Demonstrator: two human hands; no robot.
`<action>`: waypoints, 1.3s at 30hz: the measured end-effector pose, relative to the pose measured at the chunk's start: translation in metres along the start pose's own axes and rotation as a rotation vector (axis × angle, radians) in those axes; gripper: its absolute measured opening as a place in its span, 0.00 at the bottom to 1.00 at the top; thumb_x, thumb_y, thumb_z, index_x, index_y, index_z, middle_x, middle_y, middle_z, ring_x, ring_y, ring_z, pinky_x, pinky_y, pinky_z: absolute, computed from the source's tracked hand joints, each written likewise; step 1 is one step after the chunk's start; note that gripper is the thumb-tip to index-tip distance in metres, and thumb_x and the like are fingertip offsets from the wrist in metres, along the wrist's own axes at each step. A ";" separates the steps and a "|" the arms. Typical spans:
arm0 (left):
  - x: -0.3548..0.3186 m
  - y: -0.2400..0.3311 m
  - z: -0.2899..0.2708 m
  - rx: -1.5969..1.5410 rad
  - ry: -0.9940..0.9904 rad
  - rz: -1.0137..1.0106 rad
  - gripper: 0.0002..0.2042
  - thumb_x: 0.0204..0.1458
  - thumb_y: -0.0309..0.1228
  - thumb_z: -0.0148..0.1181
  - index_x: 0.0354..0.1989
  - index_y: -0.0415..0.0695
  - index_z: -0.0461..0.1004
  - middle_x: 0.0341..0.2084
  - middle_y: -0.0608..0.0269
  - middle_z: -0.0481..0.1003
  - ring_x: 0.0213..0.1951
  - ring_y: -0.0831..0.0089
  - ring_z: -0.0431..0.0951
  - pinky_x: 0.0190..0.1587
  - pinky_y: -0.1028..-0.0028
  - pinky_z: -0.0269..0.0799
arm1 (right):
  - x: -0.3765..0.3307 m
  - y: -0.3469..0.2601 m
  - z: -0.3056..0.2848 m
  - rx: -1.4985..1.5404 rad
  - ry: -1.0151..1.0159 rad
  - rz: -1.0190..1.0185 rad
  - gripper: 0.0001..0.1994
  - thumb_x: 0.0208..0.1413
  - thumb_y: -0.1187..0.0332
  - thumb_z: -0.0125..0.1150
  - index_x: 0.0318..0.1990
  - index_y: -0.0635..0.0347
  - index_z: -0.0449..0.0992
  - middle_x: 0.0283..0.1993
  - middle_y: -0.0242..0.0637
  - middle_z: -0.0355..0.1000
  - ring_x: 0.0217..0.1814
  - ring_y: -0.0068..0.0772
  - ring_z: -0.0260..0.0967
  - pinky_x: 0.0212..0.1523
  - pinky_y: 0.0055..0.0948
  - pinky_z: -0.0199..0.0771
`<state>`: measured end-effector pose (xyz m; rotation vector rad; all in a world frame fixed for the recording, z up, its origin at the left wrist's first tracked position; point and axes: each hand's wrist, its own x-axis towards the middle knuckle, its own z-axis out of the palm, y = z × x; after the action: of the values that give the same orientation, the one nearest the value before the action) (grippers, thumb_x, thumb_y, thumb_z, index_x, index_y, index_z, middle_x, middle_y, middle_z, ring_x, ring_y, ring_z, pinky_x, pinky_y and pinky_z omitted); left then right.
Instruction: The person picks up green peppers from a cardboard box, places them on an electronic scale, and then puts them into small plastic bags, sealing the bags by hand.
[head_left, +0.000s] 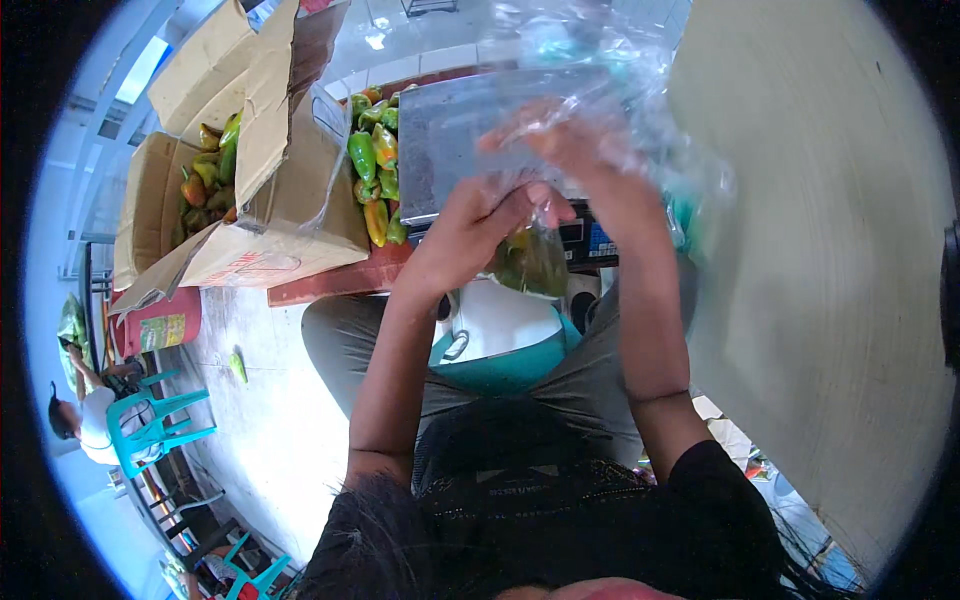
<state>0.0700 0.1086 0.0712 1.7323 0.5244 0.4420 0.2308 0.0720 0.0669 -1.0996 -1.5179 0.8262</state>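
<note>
My left hand (pixel 487 222) is closed around the gathered neck of a clear plastic bag (pixel 532 262). Something green, with some orange, fills the bag's lower part, which hangs over my lap. Just beyond it, my right hand (pixel 572 145) is smeared by motion, so its finger state is unclear. Loose clear plastic (pixel 610 60) lies over and around that hand. Both hands are above a weighing scale with a flat metal platform (pixel 425 150) and a dark display and keypad on its near side. Left of the scale is a pile of green, yellow and orange peppers (pixel 376 160).
An open cardboard box (pixel 300 215) with more peppers (pixel 210 180) stands at the left. A pale board-like surface (pixel 800 250) rises along the right. A teal-rimmed white container (pixel 505 330) sits between my knees. Farther left are a red bucket (pixel 165 325), teal chair (pixel 150 420) and seated person (pixel 95 425).
</note>
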 end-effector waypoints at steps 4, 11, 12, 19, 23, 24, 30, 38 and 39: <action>-0.010 -0.012 0.001 -0.222 0.116 0.016 0.12 0.55 0.31 0.42 0.29 0.38 0.70 0.27 0.63 0.71 0.32 0.74 0.67 0.38 0.76 0.60 | 0.005 -0.014 -0.017 0.084 0.239 0.063 0.13 0.48 0.66 0.57 0.38 0.65 0.71 0.36 0.39 0.71 0.37 0.30 0.68 0.42 0.27 0.65; -0.009 -0.010 0.003 -0.040 0.171 0.109 0.10 0.55 0.31 0.42 0.28 0.40 0.69 0.22 0.64 0.67 0.30 0.75 0.65 0.38 0.78 0.58 | 0.004 0.000 -0.008 0.405 0.483 0.025 0.14 0.48 0.62 0.57 0.36 0.64 0.73 0.31 0.35 0.71 0.38 0.27 0.66 0.42 0.26 0.62; -0.010 -0.009 0.004 -0.057 0.172 0.033 0.11 0.55 0.32 0.42 0.27 0.40 0.68 0.20 0.65 0.66 0.28 0.75 0.64 0.35 0.78 0.58 | 0.004 0.001 -0.008 0.428 0.561 0.021 0.15 0.47 0.62 0.58 0.37 0.65 0.72 0.31 0.35 0.71 0.38 0.27 0.66 0.42 0.26 0.62; -0.017 -0.009 -0.006 0.096 0.252 0.036 0.12 0.55 0.33 0.41 0.23 0.40 0.66 0.13 0.67 0.62 0.20 0.78 0.61 0.25 0.78 0.56 | -0.001 -0.015 -0.036 0.393 0.477 0.022 0.11 0.44 0.70 0.59 0.36 0.63 0.72 0.38 0.37 0.70 0.44 0.26 0.65 0.46 0.26 0.60; -0.017 -0.006 -0.001 0.070 0.332 -0.067 0.11 0.54 0.31 0.42 0.22 0.41 0.66 0.13 0.66 0.62 0.20 0.78 0.62 0.24 0.77 0.55 | 0.007 -0.034 -0.027 -0.012 0.476 -0.279 0.12 0.40 0.71 0.60 0.37 0.58 0.72 0.41 0.35 0.69 0.46 0.27 0.63 0.48 0.26 0.59; -0.018 -0.010 -0.001 0.083 0.341 -0.073 0.11 0.54 0.30 0.42 0.23 0.40 0.66 0.13 0.66 0.62 0.19 0.76 0.62 0.25 0.77 0.55 | 0.006 -0.037 -0.025 -0.112 0.467 -0.310 0.13 0.40 0.70 0.60 0.37 0.57 0.72 0.41 0.35 0.69 0.47 0.27 0.63 0.49 0.26 0.58; -0.023 -0.014 0.001 0.192 0.286 -0.035 0.07 0.50 0.27 0.44 0.24 0.40 0.66 0.13 0.63 0.63 0.20 0.72 0.64 0.26 0.75 0.57 | -0.003 -0.033 -0.020 -0.280 0.312 -0.156 0.09 0.40 0.72 0.60 0.33 0.58 0.73 0.31 0.31 0.70 0.34 0.23 0.66 0.37 0.22 0.64; -0.051 -0.027 0.001 0.347 0.357 -0.250 0.05 0.47 0.26 0.45 0.26 0.38 0.66 0.23 0.55 0.66 0.28 0.63 0.66 0.33 0.69 0.59 | -0.015 -0.079 -0.008 -0.620 0.305 -0.388 0.12 0.40 0.73 0.59 0.36 0.61 0.71 0.34 0.34 0.70 0.42 0.33 0.65 0.47 0.30 0.62; -0.055 -0.031 0.003 0.425 0.448 -0.127 0.05 0.47 0.26 0.45 0.26 0.37 0.66 0.24 0.54 0.66 0.29 0.60 0.66 0.34 0.67 0.59 | -0.013 -0.082 0.014 -0.667 0.174 -0.432 0.15 0.39 0.72 0.59 0.39 0.61 0.70 0.35 0.36 0.69 0.45 0.38 0.64 0.49 0.33 0.60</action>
<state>0.0226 0.0807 0.0391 1.9930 1.1076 0.6684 0.1990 0.0324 0.1341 -1.1990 -1.8399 -0.0908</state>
